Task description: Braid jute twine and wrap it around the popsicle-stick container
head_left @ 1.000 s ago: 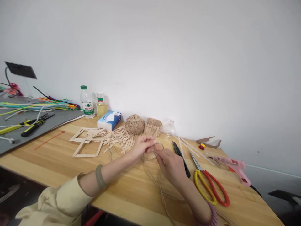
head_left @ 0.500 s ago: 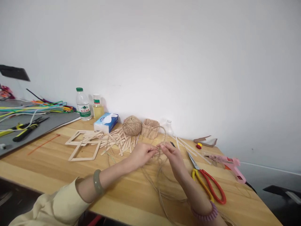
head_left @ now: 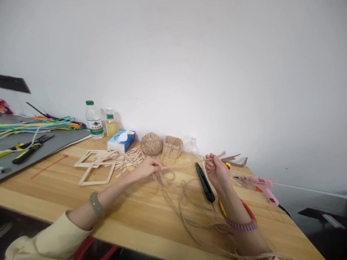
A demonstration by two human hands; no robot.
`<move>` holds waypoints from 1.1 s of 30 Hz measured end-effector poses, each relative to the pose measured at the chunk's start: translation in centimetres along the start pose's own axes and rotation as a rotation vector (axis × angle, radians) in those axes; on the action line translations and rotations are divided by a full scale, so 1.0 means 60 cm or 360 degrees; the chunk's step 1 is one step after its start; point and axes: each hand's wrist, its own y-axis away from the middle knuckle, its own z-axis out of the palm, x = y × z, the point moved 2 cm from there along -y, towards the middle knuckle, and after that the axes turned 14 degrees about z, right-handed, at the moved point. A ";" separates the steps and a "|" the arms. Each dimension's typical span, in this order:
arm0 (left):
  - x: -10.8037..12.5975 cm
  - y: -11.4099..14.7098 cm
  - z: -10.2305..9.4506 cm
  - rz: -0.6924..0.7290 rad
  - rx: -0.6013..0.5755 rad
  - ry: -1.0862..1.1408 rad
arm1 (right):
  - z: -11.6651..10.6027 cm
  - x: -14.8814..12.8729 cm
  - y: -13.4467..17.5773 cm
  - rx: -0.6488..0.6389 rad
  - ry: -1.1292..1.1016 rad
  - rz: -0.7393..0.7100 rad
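Between my two hands a strand of brown jute twine (head_left: pixel 187 165) is stretched, blurred in its middle. My left hand (head_left: pixel 150 168) pinches it over the table, with more loops hanging below the fingers. My right hand (head_left: pixel 217 169), farther right, is closed on the twine's other end, whose tip sticks out past the fingers. Loose twine trails over the table toward the front edge. A black box cutter (head_left: pixel 205 183) lies just left of my right hand. Scissors with red and yellow handles (head_left: pixel 248 209) are mostly hidden under my right forearm.
Behind are a twine ball (head_left: pixel 151 144), a small craft-stick basket (head_left: pixel 172 147), a tissue box (head_left: pixel 121 141) and a water bottle (head_left: pixel 94 121). Craft-stick frames (head_left: pixel 96 177) and loose sticks lie left. A pink glue gun (head_left: pixel 260 182) lies right; pliers (head_left: pixel 28 151) rest on a grey mat.
My hands have moved apart from close together, the left going left and the right going right and up, drawing the twine out between them. The box cutter has come into fuller view.
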 end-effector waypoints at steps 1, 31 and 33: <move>-0.007 0.001 -0.006 -0.0018 0.0009 -0.0006 | -0.008 -0.008 -0.003 0.0021 -0.0012 -0.0030; -0.075 -0.037 -0.114 -0.0042 0.0344 -0.0842 | 0.080 0.018 -0.118 0.0040 0.2621 -0.0414; -0.079 -0.036 -0.119 -0.0016 0.0381 -0.0850 | 0.089 0.027 -0.134 0.0015 0.2675 -0.0405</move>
